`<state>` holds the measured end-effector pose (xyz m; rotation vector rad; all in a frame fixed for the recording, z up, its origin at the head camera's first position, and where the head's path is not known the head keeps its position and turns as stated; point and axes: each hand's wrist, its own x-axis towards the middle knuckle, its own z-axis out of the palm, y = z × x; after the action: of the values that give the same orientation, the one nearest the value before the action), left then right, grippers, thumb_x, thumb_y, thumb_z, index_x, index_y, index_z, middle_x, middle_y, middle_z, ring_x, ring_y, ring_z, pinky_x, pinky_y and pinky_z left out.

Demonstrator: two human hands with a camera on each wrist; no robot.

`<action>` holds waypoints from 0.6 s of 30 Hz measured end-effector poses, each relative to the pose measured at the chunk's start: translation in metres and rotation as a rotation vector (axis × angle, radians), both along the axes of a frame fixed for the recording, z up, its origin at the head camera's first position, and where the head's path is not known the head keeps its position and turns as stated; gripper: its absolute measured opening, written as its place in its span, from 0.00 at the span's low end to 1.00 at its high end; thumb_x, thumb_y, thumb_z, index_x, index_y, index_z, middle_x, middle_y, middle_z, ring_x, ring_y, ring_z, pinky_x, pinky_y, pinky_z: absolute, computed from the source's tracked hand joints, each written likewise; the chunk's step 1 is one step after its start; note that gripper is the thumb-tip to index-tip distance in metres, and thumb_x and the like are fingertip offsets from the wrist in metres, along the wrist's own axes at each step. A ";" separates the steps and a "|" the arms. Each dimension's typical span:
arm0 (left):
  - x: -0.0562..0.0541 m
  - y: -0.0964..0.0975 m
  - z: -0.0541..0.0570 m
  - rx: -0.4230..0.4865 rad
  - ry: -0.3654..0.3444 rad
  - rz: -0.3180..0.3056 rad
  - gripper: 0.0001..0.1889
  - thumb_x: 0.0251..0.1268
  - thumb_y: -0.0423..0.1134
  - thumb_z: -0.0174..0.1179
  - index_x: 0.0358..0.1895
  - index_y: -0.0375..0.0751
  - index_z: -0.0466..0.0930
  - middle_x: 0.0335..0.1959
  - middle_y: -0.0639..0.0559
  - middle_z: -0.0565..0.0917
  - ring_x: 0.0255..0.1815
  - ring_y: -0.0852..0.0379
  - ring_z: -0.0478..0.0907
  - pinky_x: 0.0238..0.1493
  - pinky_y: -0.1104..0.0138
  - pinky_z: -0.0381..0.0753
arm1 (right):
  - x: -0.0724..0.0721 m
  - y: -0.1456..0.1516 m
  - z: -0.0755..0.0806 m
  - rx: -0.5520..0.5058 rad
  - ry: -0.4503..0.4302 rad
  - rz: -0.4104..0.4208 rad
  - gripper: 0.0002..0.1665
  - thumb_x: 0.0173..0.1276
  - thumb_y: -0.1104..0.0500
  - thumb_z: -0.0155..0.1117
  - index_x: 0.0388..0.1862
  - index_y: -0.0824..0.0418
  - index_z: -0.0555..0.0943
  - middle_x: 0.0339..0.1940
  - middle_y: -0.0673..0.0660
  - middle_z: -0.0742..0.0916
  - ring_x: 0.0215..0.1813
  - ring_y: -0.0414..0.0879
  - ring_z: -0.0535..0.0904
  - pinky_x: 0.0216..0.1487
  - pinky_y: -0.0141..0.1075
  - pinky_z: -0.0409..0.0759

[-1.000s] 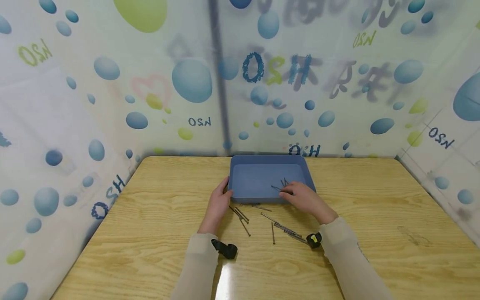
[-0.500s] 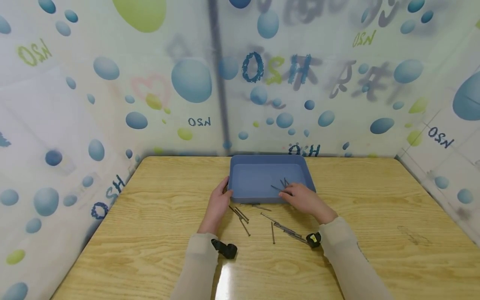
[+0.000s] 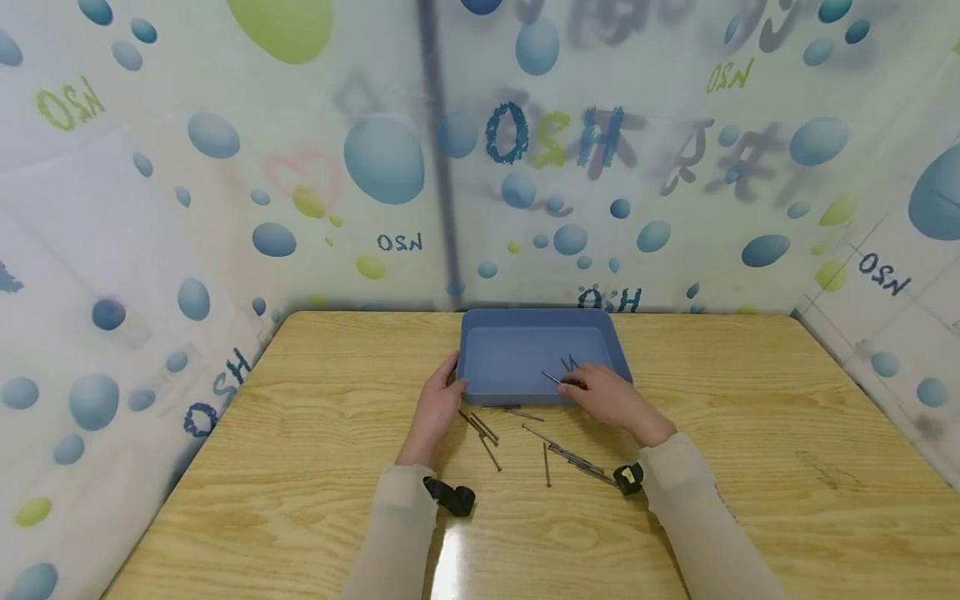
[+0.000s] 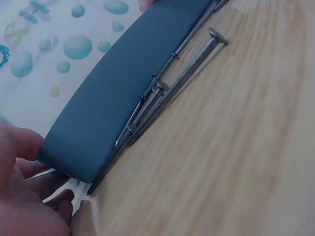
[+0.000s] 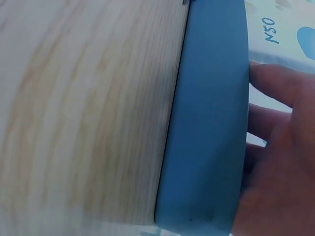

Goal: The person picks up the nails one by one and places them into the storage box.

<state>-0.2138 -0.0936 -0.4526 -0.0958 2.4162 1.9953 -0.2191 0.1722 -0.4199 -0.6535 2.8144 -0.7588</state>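
A shallow blue tray stands at the table's far edge. My left hand grips its left front corner, thumb at the front and fingers round the side; in the left wrist view the fingers curl at the tray's end. My right hand reaches over the front rim into the tray's right part. There it pinches a nail that sticks out past the fingertips to the left. More nails show just beyond those fingers. In the right wrist view the front wall hides the fingertips.
Several loose nails lie on the wooden table in front of the tray, with another group by my left hand. One big nail lies along the tray's front wall. Patterned curtains close off the back and sides.
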 end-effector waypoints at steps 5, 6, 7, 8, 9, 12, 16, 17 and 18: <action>-0.001 0.000 0.000 0.015 -0.006 -0.003 0.27 0.67 0.36 0.43 0.69 0.47 0.53 0.68 0.56 0.55 0.68 0.58 0.48 0.64 0.62 0.51 | -0.002 0.001 -0.001 -0.052 0.012 -0.025 0.20 0.67 0.51 0.52 0.52 0.60 0.77 0.45 0.55 0.79 0.45 0.49 0.74 0.42 0.44 0.73; -0.001 0.000 0.000 0.017 -0.008 -0.003 0.27 0.67 0.36 0.43 0.69 0.47 0.53 0.68 0.56 0.55 0.68 0.58 0.48 0.64 0.62 0.51 | -0.002 0.001 -0.001 -0.060 0.012 -0.031 0.20 0.67 0.51 0.52 0.52 0.60 0.77 0.45 0.55 0.79 0.45 0.49 0.74 0.42 0.44 0.73; -0.001 0.000 0.000 0.018 -0.009 -0.003 0.27 0.67 0.36 0.43 0.69 0.47 0.53 0.68 0.56 0.55 0.68 0.58 0.48 0.64 0.62 0.51 | -0.002 0.001 0.000 -0.065 0.017 -0.029 0.20 0.66 0.51 0.52 0.52 0.61 0.77 0.45 0.55 0.79 0.45 0.49 0.74 0.42 0.44 0.73; -0.001 0.000 0.000 0.019 -0.010 -0.003 0.27 0.67 0.36 0.43 0.69 0.48 0.53 0.68 0.56 0.55 0.68 0.58 0.48 0.64 0.62 0.51 | -0.001 0.001 0.001 -0.070 0.017 -0.030 0.20 0.66 0.51 0.53 0.52 0.61 0.77 0.45 0.55 0.79 0.45 0.49 0.74 0.42 0.44 0.73; 0.000 0.000 0.001 0.020 -0.010 -0.004 0.27 0.67 0.36 0.43 0.69 0.48 0.53 0.68 0.56 0.55 0.68 0.58 0.48 0.64 0.61 0.51 | -0.001 0.001 0.002 -0.075 0.017 -0.028 0.20 0.66 0.52 0.53 0.52 0.61 0.77 0.45 0.55 0.79 0.45 0.49 0.75 0.42 0.44 0.73; 0.000 0.000 0.002 0.023 -0.015 -0.007 0.27 0.67 0.36 0.43 0.69 0.48 0.53 0.68 0.56 0.54 0.68 0.57 0.48 0.64 0.61 0.51 | 0.001 0.001 0.005 -0.088 0.011 -0.032 0.20 0.66 0.52 0.53 0.53 0.62 0.76 0.45 0.55 0.79 0.44 0.48 0.75 0.41 0.44 0.73; 0.000 0.000 0.002 0.022 -0.022 -0.007 0.27 0.67 0.36 0.43 0.69 0.48 0.52 0.68 0.56 0.54 0.68 0.57 0.48 0.64 0.61 0.51 | 0.002 0.001 0.006 -0.089 0.014 -0.017 0.21 0.66 0.52 0.53 0.53 0.62 0.76 0.46 0.55 0.79 0.44 0.48 0.75 0.41 0.43 0.73; 0.000 0.000 0.002 0.023 -0.021 -0.007 0.27 0.67 0.36 0.43 0.69 0.47 0.52 0.68 0.56 0.54 0.68 0.57 0.48 0.64 0.61 0.51 | 0.002 0.002 0.006 -0.091 0.014 -0.014 0.21 0.66 0.52 0.53 0.53 0.62 0.76 0.46 0.55 0.80 0.44 0.48 0.75 0.41 0.43 0.73; 0.000 0.000 0.001 0.024 -0.021 -0.006 0.27 0.67 0.36 0.43 0.69 0.47 0.52 0.68 0.56 0.54 0.68 0.57 0.48 0.64 0.61 0.52 | 0.001 0.002 0.006 -0.092 0.014 -0.013 0.21 0.66 0.52 0.53 0.53 0.62 0.76 0.46 0.55 0.80 0.44 0.48 0.75 0.41 0.43 0.73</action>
<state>-0.2140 -0.0935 -0.4511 -0.1085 2.3760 2.0097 -0.2177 0.1738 -0.4134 -0.6579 2.8126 -0.8939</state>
